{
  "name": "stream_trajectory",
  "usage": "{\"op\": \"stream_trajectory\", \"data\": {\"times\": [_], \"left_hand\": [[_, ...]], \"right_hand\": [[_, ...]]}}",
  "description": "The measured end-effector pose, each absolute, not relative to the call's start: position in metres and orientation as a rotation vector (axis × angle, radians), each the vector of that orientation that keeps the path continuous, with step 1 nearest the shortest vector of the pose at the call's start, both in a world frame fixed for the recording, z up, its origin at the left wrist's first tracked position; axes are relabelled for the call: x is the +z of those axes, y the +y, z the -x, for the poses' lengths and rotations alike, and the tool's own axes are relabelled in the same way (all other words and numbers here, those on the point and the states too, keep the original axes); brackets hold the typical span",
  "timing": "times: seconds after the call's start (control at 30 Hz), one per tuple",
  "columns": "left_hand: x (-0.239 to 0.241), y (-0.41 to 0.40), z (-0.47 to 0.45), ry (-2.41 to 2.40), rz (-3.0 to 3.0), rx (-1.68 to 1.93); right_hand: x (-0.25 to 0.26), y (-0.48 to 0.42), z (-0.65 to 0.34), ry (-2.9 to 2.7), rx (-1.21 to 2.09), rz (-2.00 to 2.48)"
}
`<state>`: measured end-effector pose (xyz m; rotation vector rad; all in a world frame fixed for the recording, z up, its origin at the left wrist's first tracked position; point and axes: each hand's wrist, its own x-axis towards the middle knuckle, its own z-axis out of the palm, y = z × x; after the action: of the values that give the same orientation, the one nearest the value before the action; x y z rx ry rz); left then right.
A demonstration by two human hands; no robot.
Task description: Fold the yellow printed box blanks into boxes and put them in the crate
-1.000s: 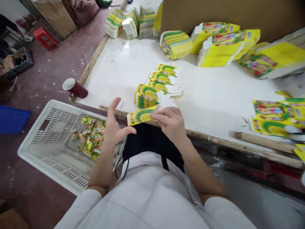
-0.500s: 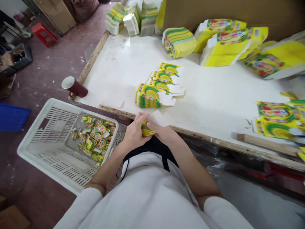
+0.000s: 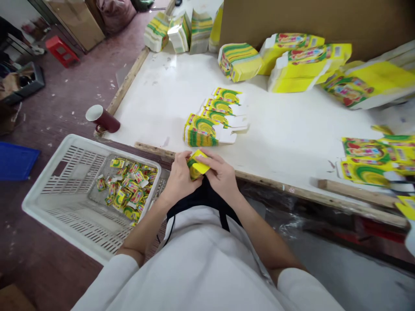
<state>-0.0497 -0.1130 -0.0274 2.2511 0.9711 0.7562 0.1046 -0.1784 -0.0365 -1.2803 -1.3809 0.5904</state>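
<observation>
Between both hands, just in front of the table's near edge, is a small yellow and green printed carton (image 3: 197, 165). My left hand (image 3: 181, 179) is closed around its left side. From the right, my right hand (image 3: 222, 175) grips the yellow flap end with thumb and fingers. Beyond them on the white table lies a fanned stack of flat printed cartons (image 3: 202, 129) with white flaps pointing right. Several folded small cartons (image 3: 129, 188) lie in the white plastic crate (image 3: 69, 198) left of my body.
A dark red mug (image 3: 106, 120) lies tilted at the table's left edge. Bundles of flat cartons (image 3: 301, 65) stand along the back by a cardboard sheet (image 3: 311, 26). At right are more flat cartons (image 3: 366, 149) and a wooden strip (image 3: 359, 193). A red stool (image 3: 61, 51) is on the floor.
The carton has turned in my hands; its white flap no longer shows and a yellow end faces up. My right hand has shifted up to that end. The view has moved slightly.
</observation>
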Motion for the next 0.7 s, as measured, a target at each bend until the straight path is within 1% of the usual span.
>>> {"op": "stream_trajectory", "data": {"times": [0.07,0.2,0.33,0.5,0.57,0.63,0.7], "left_hand": [[-0.021,-0.113,0.054,1.033,-2.300,0.718],[-0.009,-0.104,0.064,1.026,-2.322,0.609],[-0.001,-0.095,0.064,0.981,-2.276,0.494],[-0.002,-0.099,0.049,1.022,-2.230,0.627],[-0.005,-0.100,0.054,1.061,-2.223,0.652],[-0.006,-0.098,0.074,1.149,-2.257,0.619],[-0.004,-0.091,0.109,1.370,-2.308,0.551]], "right_hand": [[-0.040,-0.176,-0.111,-1.379,0.614,1.297],[-0.041,-0.173,-0.130,-1.626,0.725,1.324],[-0.034,-0.172,-0.148,-1.762,0.799,1.339],[-0.029,-0.167,-0.136,-1.497,0.766,1.362],[-0.029,-0.162,-0.128,-1.439,0.826,1.302],[-0.032,-0.152,-0.127,-1.409,0.866,1.266],[-0.037,-0.136,-0.134,-1.343,0.721,1.360]]}}
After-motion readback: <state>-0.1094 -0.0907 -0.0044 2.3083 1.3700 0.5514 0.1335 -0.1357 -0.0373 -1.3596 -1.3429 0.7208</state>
